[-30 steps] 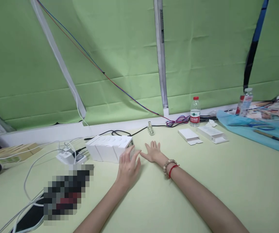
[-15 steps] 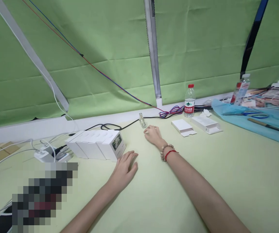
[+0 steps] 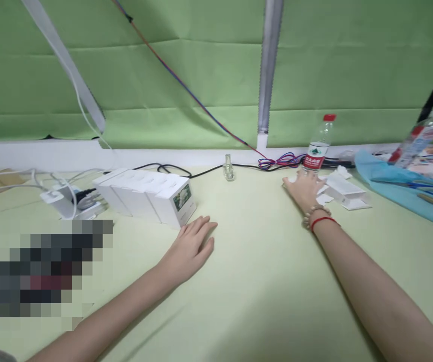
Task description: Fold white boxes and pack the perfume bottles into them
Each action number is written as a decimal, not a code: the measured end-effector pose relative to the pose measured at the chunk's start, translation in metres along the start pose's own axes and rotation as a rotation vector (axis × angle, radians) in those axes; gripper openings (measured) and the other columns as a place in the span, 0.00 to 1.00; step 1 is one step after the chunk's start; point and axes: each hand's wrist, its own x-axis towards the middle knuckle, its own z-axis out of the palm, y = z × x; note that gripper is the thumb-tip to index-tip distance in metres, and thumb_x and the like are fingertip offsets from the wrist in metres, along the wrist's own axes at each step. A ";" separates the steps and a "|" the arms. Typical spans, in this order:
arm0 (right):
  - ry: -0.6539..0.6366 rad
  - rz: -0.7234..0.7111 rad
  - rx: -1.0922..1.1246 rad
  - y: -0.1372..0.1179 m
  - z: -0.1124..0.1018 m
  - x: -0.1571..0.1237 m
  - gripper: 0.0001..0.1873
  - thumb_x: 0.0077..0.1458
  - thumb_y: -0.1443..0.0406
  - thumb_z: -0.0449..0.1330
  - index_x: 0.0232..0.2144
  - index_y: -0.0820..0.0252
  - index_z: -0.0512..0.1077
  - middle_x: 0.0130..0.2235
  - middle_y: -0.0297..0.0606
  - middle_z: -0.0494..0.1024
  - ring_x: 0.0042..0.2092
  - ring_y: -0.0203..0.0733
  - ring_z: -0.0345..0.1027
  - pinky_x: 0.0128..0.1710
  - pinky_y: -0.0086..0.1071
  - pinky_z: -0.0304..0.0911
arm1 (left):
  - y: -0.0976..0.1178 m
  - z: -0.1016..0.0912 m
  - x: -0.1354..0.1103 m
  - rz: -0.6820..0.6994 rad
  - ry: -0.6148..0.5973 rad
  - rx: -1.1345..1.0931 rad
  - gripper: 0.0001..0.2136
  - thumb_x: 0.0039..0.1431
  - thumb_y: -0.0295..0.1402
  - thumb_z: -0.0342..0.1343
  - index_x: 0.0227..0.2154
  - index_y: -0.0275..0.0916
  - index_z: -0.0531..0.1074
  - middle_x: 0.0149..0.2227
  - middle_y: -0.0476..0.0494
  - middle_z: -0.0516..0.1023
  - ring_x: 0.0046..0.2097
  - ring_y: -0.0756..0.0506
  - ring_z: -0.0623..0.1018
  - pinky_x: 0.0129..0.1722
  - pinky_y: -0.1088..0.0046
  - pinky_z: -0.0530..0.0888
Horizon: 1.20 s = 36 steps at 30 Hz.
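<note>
My left hand (image 3: 192, 246) rests on the table beside the near end of a row of white boxes (image 3: 141, 196), its fingers stretched out and holding nothing. The end box carries a picture of a white flower. My right hand (image 3: 304, 191), with beads and a red string at the wrist, is spread over a small white open box (image 3: 325, 199), which it mostly covers. Whether the fingers touch that box I cannot tell. A second white open box (image 3: 346, 193) lies just to the right. Between the hands, farther back, stands a small clear glass bottle (image 3: 228, 170).
A water bottle (image 3: 316, 146) with a red cap stands behind my right hand. Coiled wires (image 3: 279, 161) run along the wall. At the right lies a blue sheet (image 3: 374, 186) with scissors (image 3: 423, 187); on the left is a white power strip (image 3: 56, 201) with cables.
My right hand has moved right, from near the glass bottle to over the small white box, and its fingers have spread. My left hand stays by the row of boxes. The view has shifted.
</note>
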 end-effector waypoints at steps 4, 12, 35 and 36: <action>-0.109 0.061 -0.114 0.001 0.008 -0.003 0.32 0.54 0.51 0.49 0.49 0.73 0.66 0.49 0.64 0.64 0.53 0.66 0.54 0.51 0.59 0.41 | 0.005 0.001 -0.003 0.003 0.011 -0.004 0.16 0.63 0.33 0.40 0.51 0.40 0.62 0.55 0.39 0.63 0.57 0.40 0.62 0.52 0.59 0.63; -0.216 -0.116 -0.210 -0.018 -0.004 -0.026 0.31 0.55 0.51 0.49 0.49 0.73 0.65 0.47 0.61 0.65 0.50 0.62 0.58 0.49 0.50 0.48 | 0.011 0.001 -0.007 0.022 0.053 -0.067 0.13 0.62 0.31 0.43 0.48 0.37 0.64 0.49 0.39 0.66 0.52 0.41 0.65 0.51 0.61 0.63; -0.211 -0.565 0.221 -0.037 -0.104 -0.162 0.23 0.51 0.57 0.57 0.48 0.63 0.67 0.49 0.44 0.68 0.50 0.46 0.59 0.51 0.34 0.48 | 0.039 -0.013 -0.033 0.001 0.315 0.011 0.10 0.57 0.23 0.43 0.39 0.35 0.65 0.42 0.36 0.68 0.46 0.38 0.69 0.44 0.60 0.64; -0.222 -0.580 0.227 -0.036 -0.108 -0.166 0.23 0.51 0.56 0.58 0.48 0.61 0.68 0.49 0.43 0.68 0.50 0.45 0.59 0.51 0.33 0.48 | 0.045 -0.015 -0.040 0.024 0.319 0.020 0.10 0.57 0.23 0.43 0.39 0.35 0.66 0.42 0.37 0.68 0.45 0.39 0.69 0.44 0.61 0.65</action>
